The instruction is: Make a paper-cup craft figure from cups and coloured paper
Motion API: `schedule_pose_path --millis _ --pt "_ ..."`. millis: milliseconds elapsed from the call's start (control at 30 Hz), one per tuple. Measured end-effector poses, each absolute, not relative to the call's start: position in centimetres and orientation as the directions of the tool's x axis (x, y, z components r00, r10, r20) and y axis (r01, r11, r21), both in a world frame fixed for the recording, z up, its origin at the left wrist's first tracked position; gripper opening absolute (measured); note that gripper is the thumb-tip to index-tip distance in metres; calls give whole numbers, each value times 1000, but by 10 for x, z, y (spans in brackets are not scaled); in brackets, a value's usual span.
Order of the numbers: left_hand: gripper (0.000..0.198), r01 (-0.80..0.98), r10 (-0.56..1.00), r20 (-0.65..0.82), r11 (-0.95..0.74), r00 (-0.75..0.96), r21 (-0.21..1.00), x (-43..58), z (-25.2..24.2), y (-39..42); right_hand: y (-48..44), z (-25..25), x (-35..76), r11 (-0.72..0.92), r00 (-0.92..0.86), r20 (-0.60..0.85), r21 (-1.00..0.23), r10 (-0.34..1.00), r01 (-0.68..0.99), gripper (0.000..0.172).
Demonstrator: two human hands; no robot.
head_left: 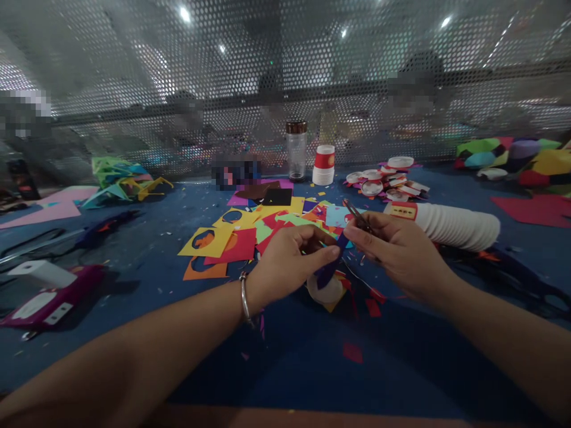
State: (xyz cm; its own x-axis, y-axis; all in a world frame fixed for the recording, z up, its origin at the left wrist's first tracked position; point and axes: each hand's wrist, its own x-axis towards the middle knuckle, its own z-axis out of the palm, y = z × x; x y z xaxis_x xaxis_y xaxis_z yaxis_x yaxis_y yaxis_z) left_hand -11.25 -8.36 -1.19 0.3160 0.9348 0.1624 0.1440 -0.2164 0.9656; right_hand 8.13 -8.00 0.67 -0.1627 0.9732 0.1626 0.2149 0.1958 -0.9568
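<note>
Head view, left to right. Far left on the blue table (285, 362): a magenta device (49, 300). Behind it, a green folded-paper pile (118, 178). Then yellow (207, 241) and red (235, 246) squares, the yellow one with a hole cut out.

Left hand (289, 261), bangle (244, 297) on its wrist, is curled, with thumb and fingers pinching a purple strip (329, 270). The strip sits centre frame, off the table, between both hands and just above a white cup (325, 291). Back centre by the mesh wall: a jar (296, 150), with an upright cup stack (323, 166) just right of it.

Right hand (401, 252) is closed around small scissors (357, 217), blades pointing up-left and tip near the strip's top end. Can't tell if the blades touch the paper.

Behind the right hand: white discs (388, 178). Just right of it: a lying cup stack (450, 224). Far right: a coloured heap (513, 154) and a red sheet (535, 209).
</note>
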Motion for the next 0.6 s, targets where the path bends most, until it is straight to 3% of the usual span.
schedule_pose_path --millis 267,600 --pt "21 -89 947 115 -92 301 992 -107 -10 -83 -82 7 78 209 -190 172 -959 967 190 47" --pt "26 -246 971 36 24 236 969 -103 -7 -90 -87 3 77 79 -284 77 -997 956 -4 59"
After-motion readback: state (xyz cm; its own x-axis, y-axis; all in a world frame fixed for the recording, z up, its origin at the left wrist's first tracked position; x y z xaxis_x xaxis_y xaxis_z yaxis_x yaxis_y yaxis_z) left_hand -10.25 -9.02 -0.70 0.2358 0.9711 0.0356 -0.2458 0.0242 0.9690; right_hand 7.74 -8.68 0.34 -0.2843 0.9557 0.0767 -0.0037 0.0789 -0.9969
